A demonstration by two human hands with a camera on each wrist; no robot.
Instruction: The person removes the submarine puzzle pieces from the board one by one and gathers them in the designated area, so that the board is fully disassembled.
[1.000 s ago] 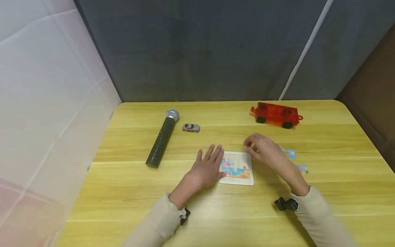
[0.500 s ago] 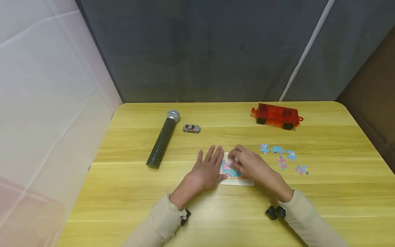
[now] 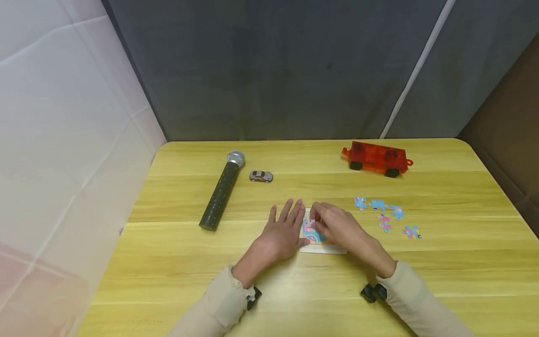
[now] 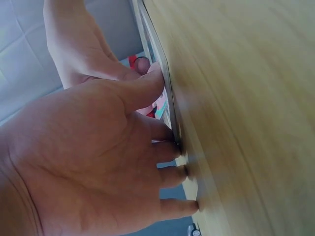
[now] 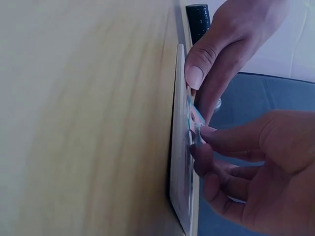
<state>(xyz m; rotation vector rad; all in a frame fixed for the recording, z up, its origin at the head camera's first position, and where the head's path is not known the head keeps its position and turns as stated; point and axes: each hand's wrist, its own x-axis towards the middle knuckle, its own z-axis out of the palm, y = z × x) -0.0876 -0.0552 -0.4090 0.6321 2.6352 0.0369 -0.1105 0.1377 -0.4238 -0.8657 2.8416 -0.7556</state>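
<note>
A small framed jigsaw puzzle lies on the table, with pink, teal and orange pieces fitted in its lower part. My left hand rests on its left edge, fingers straight and spread and the thumb on the lower left corner. Over the puzzle, my right hand pinches a small puzzle piece between thumb and fingertips. In the right wrist view that piece is tilted against the puzzle's surface. My right hand hides much of the puzzle's right side in the head view.
Several loose puzzle pieces lie to the right of the puzzle. Behind them stands a red toy wagon. A black microphone lies at the left, with a small silver toy car beside its head.
My right hand has moved left and down from the puzzle's upper right corner to over its middle, uncovering the loose pieces. My left hand has stayed in place.
</note>
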